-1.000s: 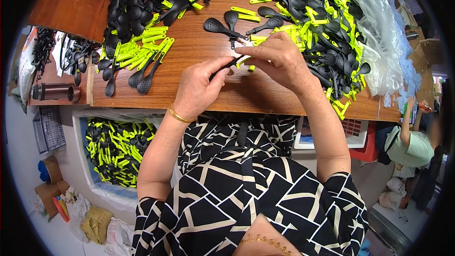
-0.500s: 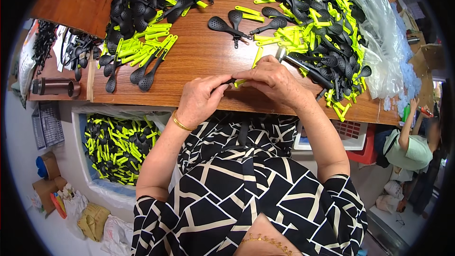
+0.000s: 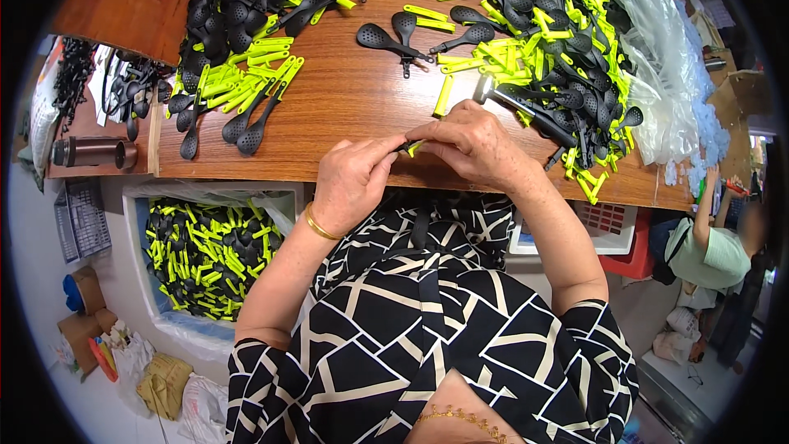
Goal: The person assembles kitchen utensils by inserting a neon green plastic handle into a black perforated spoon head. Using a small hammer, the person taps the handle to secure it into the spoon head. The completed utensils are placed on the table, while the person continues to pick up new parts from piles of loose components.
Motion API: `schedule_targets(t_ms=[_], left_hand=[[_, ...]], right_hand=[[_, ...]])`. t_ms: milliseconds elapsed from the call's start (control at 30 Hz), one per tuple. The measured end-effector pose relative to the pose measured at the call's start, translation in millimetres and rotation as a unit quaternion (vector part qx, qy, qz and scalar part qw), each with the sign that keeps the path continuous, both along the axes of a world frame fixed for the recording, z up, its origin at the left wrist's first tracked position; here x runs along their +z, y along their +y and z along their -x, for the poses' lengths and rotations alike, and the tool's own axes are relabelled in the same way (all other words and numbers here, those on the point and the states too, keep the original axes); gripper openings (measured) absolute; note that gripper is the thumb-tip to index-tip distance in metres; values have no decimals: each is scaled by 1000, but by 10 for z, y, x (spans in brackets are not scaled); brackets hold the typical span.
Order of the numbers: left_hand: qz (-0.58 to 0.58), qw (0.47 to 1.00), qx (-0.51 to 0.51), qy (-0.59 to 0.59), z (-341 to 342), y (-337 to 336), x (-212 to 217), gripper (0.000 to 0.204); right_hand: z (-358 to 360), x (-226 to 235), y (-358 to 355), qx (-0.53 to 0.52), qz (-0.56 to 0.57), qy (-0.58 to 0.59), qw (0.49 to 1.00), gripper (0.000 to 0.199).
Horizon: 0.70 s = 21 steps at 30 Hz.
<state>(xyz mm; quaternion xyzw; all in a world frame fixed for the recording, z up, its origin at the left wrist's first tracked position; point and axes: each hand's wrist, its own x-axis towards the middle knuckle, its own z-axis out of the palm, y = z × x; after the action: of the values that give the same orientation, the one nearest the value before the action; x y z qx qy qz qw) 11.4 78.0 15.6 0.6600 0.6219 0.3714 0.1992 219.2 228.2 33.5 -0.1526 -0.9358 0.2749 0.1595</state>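
Over the near edge of the table my two hands meet, fingertips pinched together. My left hand point(image 3: 355, 181) is closed on a small black part point(image 3: 404, 146), seemingly the stem of a black spoon whose rest is hidden by the fingers. Closed on a lime-green handle point(image 3: 415, 149), my right hand point(image 3: 477, 144) presses it up against the black part. Just beyond the right hand lie a loose lime-green handle point(image 3: 444, 96) and a hammer point(image 3: 522, 105) with a metal head and dark grip. Several black perforated spoon heads point(image 3: 380, 38) rest farther up the table.
Spoons with lime-green handles point(image 3: 259, 119) lie to the left. A big heap of black spoon heads and green handles point(image 3: 567, 74) fills the right, beside clear plastic sheeting point(image 3: 657, 90). Below left stands a lined bin point(image 3: 136, 263) of handled spoons. Another person point(image 3: 707, 251) is at far right.
Both hands keep their pinch at nearly the same spot, the fingers shifting slightly. More of the loose green handle beyond my right hand shows. The whole view has moved a little.
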Motion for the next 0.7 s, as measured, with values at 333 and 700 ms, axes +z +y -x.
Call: schedule_targets(t_ms=[333,700], left_hand=[[161,958,5,-239,80,-25,-78,29],[139,978,1,-157,75,9,-18,29]], right_hand=[[-39,-48,17,50,19,7,999,30],[-29,-20,52,26,-34,46,998,28]])
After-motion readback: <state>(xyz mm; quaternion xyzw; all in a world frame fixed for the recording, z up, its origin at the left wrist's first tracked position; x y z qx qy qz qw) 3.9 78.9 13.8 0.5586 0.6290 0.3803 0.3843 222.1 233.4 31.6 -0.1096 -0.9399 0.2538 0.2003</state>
